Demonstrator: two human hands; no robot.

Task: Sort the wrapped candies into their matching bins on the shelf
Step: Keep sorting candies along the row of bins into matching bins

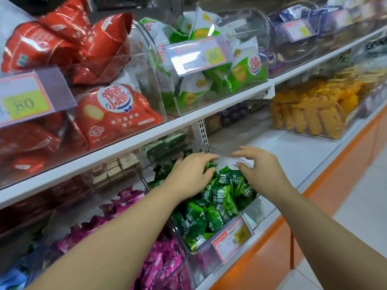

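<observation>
Candies in pink wrappers (163, 266) fill the low left end of the shelf (293, 170). Just right of them the left hand (188, 174) lies palm down on the green candies (217, 204), fingers bent over the wrappers; whether it pinches one I cannot tell. The green candies are heaped in their own clear bin (258, 208) on that lower shelf, behind a 9.90 price tag (232, 237). The right hand (259, 164) hovers over the bin's back corner, fingers spread and curved, holding nothing I can see. To do this step well, I'd say, both hands should rake the green heap slowly and lift out any wrapper of another colour. They should also keep the pile from spilling over the low front wall.
</observation>
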